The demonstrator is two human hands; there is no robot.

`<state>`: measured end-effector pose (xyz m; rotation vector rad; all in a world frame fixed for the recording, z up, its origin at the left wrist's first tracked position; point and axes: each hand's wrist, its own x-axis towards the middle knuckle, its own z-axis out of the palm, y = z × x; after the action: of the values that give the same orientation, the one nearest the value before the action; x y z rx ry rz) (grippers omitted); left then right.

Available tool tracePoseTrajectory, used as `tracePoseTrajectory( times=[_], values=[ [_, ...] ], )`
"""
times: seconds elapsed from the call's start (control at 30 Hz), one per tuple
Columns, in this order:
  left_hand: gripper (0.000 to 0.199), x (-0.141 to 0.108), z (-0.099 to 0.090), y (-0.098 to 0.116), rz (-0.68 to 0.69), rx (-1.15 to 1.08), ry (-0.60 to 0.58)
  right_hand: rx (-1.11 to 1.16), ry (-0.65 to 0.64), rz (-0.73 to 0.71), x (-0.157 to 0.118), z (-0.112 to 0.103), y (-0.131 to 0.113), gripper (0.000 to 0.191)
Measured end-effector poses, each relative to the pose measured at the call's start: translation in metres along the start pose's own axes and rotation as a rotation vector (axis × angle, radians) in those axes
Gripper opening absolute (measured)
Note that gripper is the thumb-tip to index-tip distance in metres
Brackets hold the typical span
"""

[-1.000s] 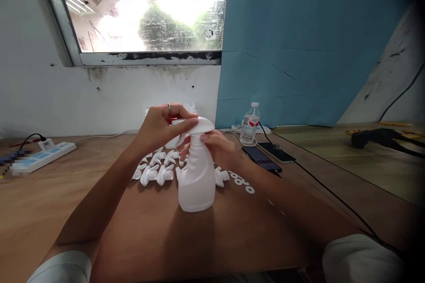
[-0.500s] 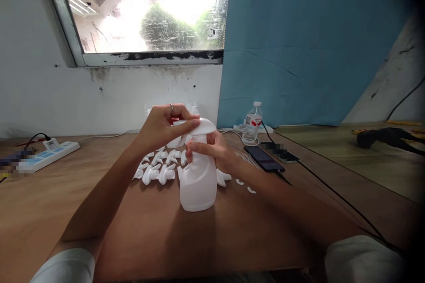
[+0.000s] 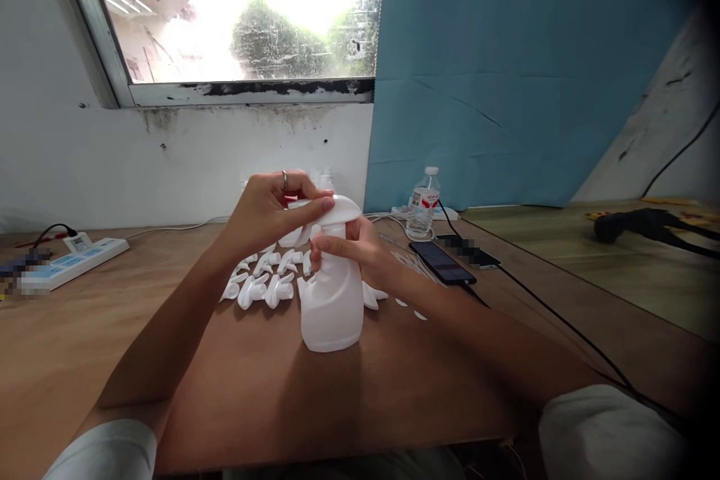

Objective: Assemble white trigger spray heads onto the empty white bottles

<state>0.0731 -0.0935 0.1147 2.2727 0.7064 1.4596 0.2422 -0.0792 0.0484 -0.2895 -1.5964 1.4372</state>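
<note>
Head view shows the white spray bottle [image 3: 331, 307] upright on the bench [image 3: 84, 330], its neck wrapped by the right hand [image 3: 360, 251] to steady it, while the left hand [image 3: 270, 210] pinches the trigger head [image 3: 337, 208] on top, loose white trigger parts [image 3: 262, 286] lying just behind.

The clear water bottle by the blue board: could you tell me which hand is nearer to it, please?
Right. The right hand, on the spray bottle's neck, lies nearer the water bottle; the left hand grips the trigger head farther away.
</note>
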Motion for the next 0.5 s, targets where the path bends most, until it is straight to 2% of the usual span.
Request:
tracePoseTrajectory(
  times=[0.07, 0.17, 0.33, 0.5],
  values=[
    [0.019, -0.0001, 0.0, 0.0011, 0.003, 0.014, 0.008, 0.01, -0.015, -0.021, 0.0004, 0.0002, 0.0004, 0.026],
    [0.02, -0.0004, -0.0001, 0.002, 0.007, 0.033, 0.016, 0.087, -0.112, -0.014, 0.0007, 0.0007, -0.001, 0.028],
    [0.017, -0.0011, 0.0003, 0.002, 0.034, 0.056, 0.027, -0.004, -0.075, -0.039, 0.0012, 0.0013, -0.003, 0.023],
    [0.018, -0.0014, 0.0004, 0.0027, 0.04, 0.073, 0.03, 0.071, -0.16, -0.062, 0.0012, -0.0038, 0.0022, 0.027]
  ],
)
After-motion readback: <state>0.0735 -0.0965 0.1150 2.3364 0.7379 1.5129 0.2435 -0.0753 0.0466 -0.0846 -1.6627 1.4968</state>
